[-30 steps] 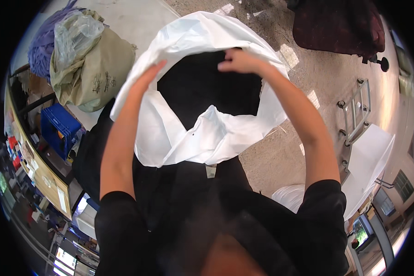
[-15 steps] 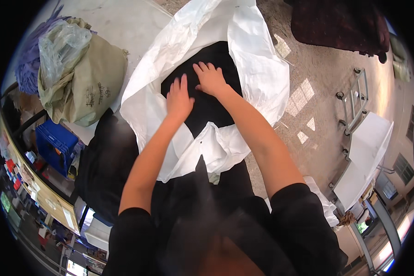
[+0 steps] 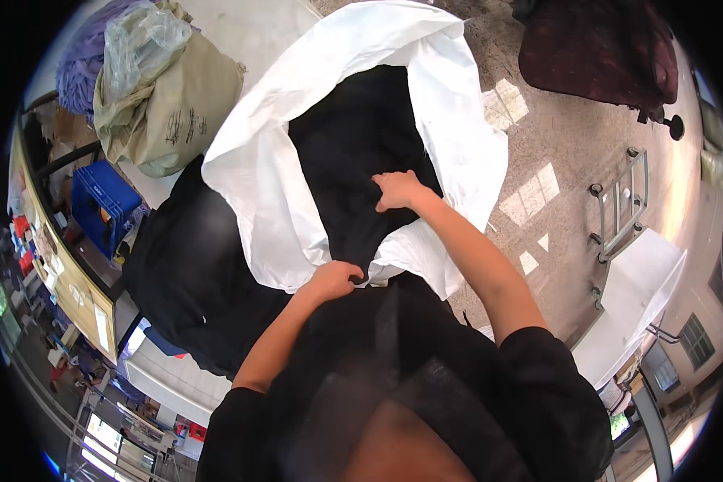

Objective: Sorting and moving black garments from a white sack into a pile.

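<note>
A large white woven sack lies with its mouth spread wide in front of me. Black cloth fills it, and one narrowed end reaches over the near rim. My left hand is closed on that end at the rim, close to my body. My right hand rests on the black cloth inside the mouth, thumb and forefinger apart; its other fingers are partly hidden. More black cloth is heaped against the sack's left side.
A stuffed khaki sack with clear plastic on top stands at far left, beside purple cloth strips. Below it is a blue crate. On the right are a wheeled metal frame, a white panel and a dark maroon bundle.
My left hand has come back toward me and taken hold of the cloth end at the near rim. My right hand has shifted nearer and slightly right. The black cloth now extends over the rim.
</note>
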`<state>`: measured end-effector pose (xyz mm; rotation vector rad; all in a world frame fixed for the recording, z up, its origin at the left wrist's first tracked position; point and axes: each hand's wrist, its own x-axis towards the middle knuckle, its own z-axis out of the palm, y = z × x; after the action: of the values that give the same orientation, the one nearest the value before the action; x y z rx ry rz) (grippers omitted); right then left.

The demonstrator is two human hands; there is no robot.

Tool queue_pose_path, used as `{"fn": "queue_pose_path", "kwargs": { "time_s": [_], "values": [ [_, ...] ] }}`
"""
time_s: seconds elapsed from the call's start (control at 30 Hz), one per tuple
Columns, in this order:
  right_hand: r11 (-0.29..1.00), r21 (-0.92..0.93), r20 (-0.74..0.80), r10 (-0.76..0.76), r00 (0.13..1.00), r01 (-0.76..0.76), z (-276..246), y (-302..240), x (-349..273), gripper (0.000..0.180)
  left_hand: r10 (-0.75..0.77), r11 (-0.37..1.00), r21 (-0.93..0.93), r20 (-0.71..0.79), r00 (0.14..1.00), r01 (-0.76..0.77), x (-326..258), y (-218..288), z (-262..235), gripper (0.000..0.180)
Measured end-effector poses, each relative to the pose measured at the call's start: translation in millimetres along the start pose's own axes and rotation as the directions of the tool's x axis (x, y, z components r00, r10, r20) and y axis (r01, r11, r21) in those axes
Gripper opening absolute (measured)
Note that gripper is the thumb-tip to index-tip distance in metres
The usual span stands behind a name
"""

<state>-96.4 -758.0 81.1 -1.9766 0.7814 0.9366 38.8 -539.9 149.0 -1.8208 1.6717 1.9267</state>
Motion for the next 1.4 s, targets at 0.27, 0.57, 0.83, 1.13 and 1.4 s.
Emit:
{"fn": "queue_pose_path", "kwargs": {
  "time_s": [0.27, 0.57, 0.83, 1.13, 1.4],
  "values": [
    [0.882, -0.227, -0.424, -0.472, 0.773, 0.413, 38, -49, -57, 0.015, -0.4, 0.03, -0.999, 0.026, 0.916, 0.042, 41, 55, -44, 0.037],
    [0.832, 0.303, -0.696, -0.139, 0.704, 0.464, -9, 37, -40, 0.03, -0.187, 0.773, -0.609, -0.484, 0.855, -0.176, 56, 35, -9, 0.061],
    [0.8, 0.443, -0.556, -0.109, 0.824, 0.404, -55, 76, -1, 0.028, -0.141, 0.988, -0.077, -0.09, 0.986, 0.134, 36, 56, 46, 0.04],
    [0.99, 0.074, -0.532, -0.065, 0.844, 0.123, -9, 79, 15, 0.041, -0.029, 0.992, -0.124, 0.016, 0.999, 0.03, -35, 86, -9, 0.035],
    [0.949, 0.171, -0.523, -0.141, 0.841, 0.266, -82, 61, 5, 0.037, -0.456, 0.065, -0.806, -0.549, 0.701, -0.589, -118, 102, -82, 0.061]
  ]
}}
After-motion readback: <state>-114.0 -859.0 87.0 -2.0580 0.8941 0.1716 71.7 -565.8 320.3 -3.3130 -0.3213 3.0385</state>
